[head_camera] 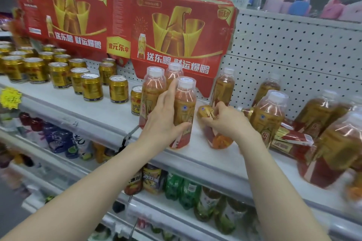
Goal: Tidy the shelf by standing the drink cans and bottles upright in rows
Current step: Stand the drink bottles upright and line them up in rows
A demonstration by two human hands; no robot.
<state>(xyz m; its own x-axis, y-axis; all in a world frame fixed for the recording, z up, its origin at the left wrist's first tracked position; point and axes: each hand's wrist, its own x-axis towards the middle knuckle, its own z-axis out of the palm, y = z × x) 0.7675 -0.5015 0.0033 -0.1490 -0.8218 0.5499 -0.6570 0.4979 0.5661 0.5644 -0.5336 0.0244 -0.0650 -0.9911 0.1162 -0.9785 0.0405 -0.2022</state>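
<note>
Upright bottle (pixel 185 103) on the pale shop shelf (pixel 78 107), left hand (pixel 166 117) gripping; right hand (pixel 227 119) grips tilted bottle (pixel 219 141).

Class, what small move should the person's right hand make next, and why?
Probably the right hand should tip the tilted bottle it grips upright, next to the standing bottle that the left hand holds: it leans over, out of the row.

Two hands (pixel 163 123), two red cartons (pixel 182 31), about seventeen gold cans (pixel 92 88) — and roughly a dozen amber bottles (pixel 185 103).
</note>
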